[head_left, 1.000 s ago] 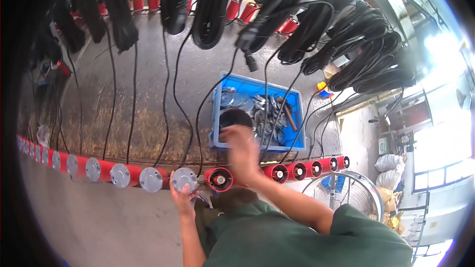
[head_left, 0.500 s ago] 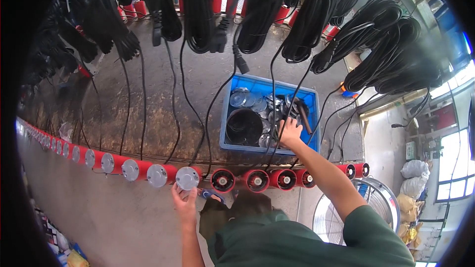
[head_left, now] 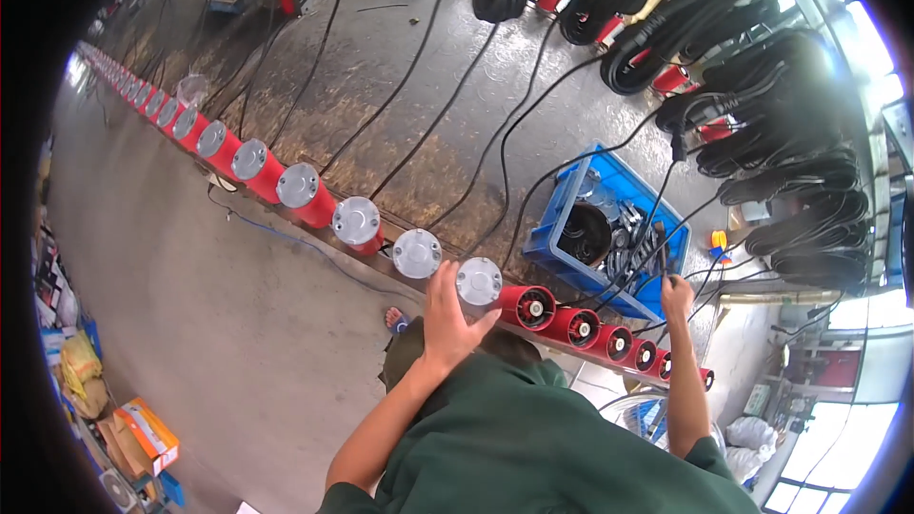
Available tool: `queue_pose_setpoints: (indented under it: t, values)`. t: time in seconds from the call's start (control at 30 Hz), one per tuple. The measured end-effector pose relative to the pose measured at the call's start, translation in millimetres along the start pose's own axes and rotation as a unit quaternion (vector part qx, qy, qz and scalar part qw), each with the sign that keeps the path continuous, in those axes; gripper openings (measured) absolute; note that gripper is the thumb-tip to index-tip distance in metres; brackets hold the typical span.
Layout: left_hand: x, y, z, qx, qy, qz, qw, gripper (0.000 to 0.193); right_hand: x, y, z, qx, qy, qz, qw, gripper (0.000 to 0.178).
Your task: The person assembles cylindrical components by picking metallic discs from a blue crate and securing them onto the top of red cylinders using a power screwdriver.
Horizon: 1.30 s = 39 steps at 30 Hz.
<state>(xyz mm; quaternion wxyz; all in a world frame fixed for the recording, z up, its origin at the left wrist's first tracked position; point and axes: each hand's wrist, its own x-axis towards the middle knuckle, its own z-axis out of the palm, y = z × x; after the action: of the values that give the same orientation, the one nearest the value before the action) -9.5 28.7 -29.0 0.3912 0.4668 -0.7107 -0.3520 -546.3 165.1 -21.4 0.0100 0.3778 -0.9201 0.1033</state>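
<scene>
My left hand (head_left: 449, 324) is closed around a silvery round end cap (head_left: 479, 282), fingers on its left side and thumb at its lower right. That cap sits on the end of a cylinder in the row along the bench edge. Just right of it is an uncapped red cylinder (head_left: 528, 307) with its inner parts showing; to its left stands a capped one (head_left: 417, 253). My right hand (head_left: 677, 296) grips the handle of what looks like a hammer (head_left: 664, 249), at the near right of a blue bin (head_left: 550, 246). Loose metal parts (head_left: 624, 233) and a dark round tub (head_left: 584, 234) lie in the bin.
Black cables (head_left: 457, 95) run from the cylinders across the worn bench (head_left: 381, 57) to hanging coiled bundles (head_left: 743, 57). A small orange and blue object (head_left: 718, 246) lies right of the bin. Cartons (head_left: 143, 433) stand at lower left, a large fan (head_left: 636, 406) at lower right.
The view has swung, so the bench row now slants down to the right. My left hand has moved to a cap beside the uncapped cylinders. My right hand has left the bin's contents and taken the hammer-like tool.
</scene>
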Motion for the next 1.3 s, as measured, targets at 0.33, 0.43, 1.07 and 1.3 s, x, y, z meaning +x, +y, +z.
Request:
queue_pose_setpoints:
  t: [0.33,0.43,1.07,1.3]
  values:
    - [45.7,132.4,21.3,-0.047,-0.32,0.0,0.946,0.056,-153.7,-249.3,-146.5,0.427,-0.154,-0.013,0.891,0.037]
    - [43.2,124.2,26.0,-0.209,-0.406,-0.112,0.883,0.04,-162.0,-294.8,-139.4,0.556,-0.303,-0.02,0.774,0.049]
    - [5.3,-28.6,9.5,-0.104,-0.038,-0.049,0.993,0.106,-71.7,-362.5,-102.3,-0.194,-0.337,-0.542,0.745,0.081]
    - [26.8,-56.3,23.6,-0.243,-0.025,0.041,0.969,0.103,-60.7,-402.4,-95.0,-0.233,-0.325,-0.64,0.657,0.081]
